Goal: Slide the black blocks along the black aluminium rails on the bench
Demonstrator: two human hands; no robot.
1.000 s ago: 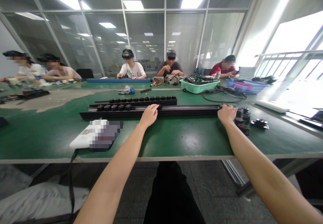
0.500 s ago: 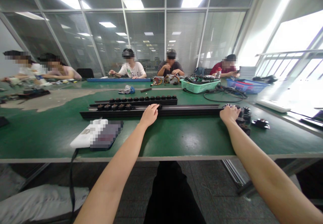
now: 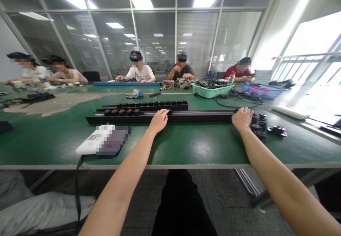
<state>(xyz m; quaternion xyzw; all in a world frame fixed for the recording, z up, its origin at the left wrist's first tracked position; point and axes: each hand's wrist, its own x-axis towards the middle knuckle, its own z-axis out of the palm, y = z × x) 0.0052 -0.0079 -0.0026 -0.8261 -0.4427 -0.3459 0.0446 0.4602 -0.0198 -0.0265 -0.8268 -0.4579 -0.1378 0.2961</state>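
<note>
A long black rail strip (image 3: 202,117) lies lengthwise in front of me on the green table. Several black round modules (image 3: 122,112) sit in a row on its left part. My left hand (image 3: 159,120) rests at the strip's middle, its fingers closed round a small black module (image 3: 169,112) that shows only partly. At the strip's right end my right hand (image 3: 242,118) is bent over with curled fingers; whatever is under them is hidden. Close to its right stands a cluster of loose black modules (image 3: 259,127).
Behind lies a second black strip (image 3: 174,106) with modules. A single module (image 3: 277,131) lies at right. A white device (image 3: 93,142) sits front left. Farther back are a green basket (image 3: 211,92) of cables and a blue basket (image 3: 262,92). Several people sit across the table.
The right hand's fingers have shifted slightly at the strip's right end. The left hand keeps its place on the strip. The whole view has shifted a little.
</note>
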